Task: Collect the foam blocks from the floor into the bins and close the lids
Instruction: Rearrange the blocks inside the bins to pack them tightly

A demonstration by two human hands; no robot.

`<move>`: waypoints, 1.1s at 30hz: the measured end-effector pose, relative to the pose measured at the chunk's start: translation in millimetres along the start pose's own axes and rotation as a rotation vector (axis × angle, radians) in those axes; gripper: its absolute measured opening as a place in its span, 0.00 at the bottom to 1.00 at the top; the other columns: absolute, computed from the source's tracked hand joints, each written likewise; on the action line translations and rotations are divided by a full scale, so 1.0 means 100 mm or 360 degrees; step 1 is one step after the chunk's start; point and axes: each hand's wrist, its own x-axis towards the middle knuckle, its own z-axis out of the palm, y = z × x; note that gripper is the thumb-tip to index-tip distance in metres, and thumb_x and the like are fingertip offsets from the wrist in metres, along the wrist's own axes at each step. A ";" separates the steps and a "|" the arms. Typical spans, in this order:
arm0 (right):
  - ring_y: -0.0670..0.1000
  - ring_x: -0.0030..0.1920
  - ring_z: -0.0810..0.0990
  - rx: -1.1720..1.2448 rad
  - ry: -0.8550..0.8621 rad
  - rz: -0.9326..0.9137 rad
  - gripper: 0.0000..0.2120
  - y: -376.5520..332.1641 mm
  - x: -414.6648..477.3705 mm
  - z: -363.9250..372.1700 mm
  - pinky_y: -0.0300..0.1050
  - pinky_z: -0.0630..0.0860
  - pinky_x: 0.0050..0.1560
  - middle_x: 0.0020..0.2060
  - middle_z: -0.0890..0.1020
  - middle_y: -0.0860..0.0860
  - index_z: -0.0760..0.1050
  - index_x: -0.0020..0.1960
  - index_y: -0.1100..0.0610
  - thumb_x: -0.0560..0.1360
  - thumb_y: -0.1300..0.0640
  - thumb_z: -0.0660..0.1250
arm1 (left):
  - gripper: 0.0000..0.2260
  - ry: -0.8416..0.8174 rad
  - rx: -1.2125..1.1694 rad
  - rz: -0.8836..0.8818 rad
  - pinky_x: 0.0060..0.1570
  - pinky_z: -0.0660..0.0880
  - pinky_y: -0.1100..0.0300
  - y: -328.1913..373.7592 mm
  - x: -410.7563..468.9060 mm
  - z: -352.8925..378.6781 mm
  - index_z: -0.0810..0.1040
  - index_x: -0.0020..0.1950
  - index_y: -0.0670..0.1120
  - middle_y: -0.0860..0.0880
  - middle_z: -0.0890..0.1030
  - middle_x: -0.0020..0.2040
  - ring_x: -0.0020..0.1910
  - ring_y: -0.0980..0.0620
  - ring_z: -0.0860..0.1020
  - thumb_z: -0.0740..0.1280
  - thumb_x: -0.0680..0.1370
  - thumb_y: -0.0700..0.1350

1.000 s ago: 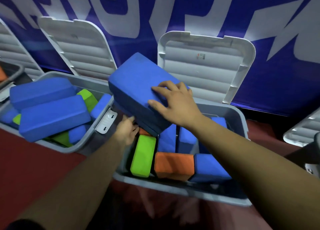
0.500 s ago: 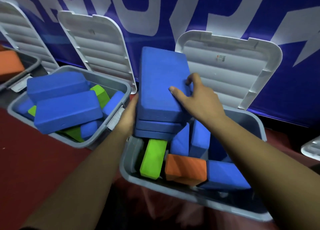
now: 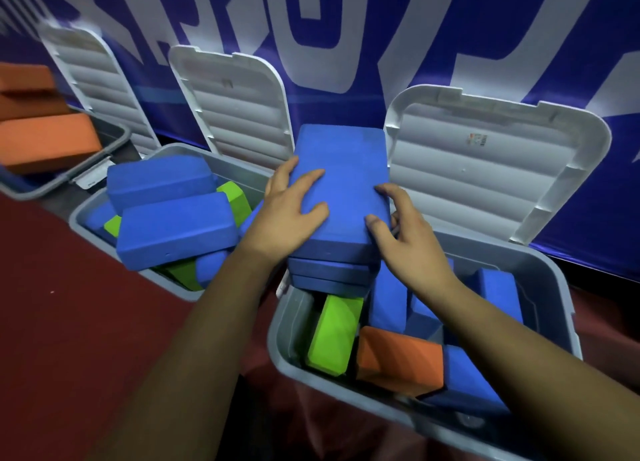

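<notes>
A large blue foam block (image 3: 341,169) lies on top of two thinner blue blocks (image 3: 332,277) at the back left of the right grey bin (image 3: 287,356). My left hand (image 3: 294,204) holds its left edge, fingers spread over the top. My right hand (image 3: 405,238) grips its right edge, thumb and forefinger on top. Inside this bin are a green block (image 3: 332,336), an orange block (image 3: 398,360) and several blue ones. Its white lid (image 3: 485,183) stands open against the wall.
A middle grey bin (image 3: 79,218) to the left is heaped with blue and green blocks, its lid (image 3: 235,114) open. A third bin (image 3: 117,138) at far left holds orange blocks (image 3: 45,141). Dark red floor (image 3: 86,322) lies in front; a blue banner wall behind.
The blue block has turned lengthwise and come down level on the stack over the right bin. My left hand moved from beneath it to its top left edge.
</notes>
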 end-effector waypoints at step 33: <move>0.53 0.52 0.79 -0.0510 -0.0444 0.0541 0.15 1.49 -0.68 -0.34 0.43 0.70 0.50 0.50 0.81 0.55 0.77 0.56 0.57 0.76 0.48 0.66 | 0.12 -0.0460 0.0217 0.0953 0.50 0.75 0.47 0.66 -0.80 1.16 0.78 0.53 0.44 0.46 0.78 0.49 0.50 0.45 0.77 0.59 0.75 0.45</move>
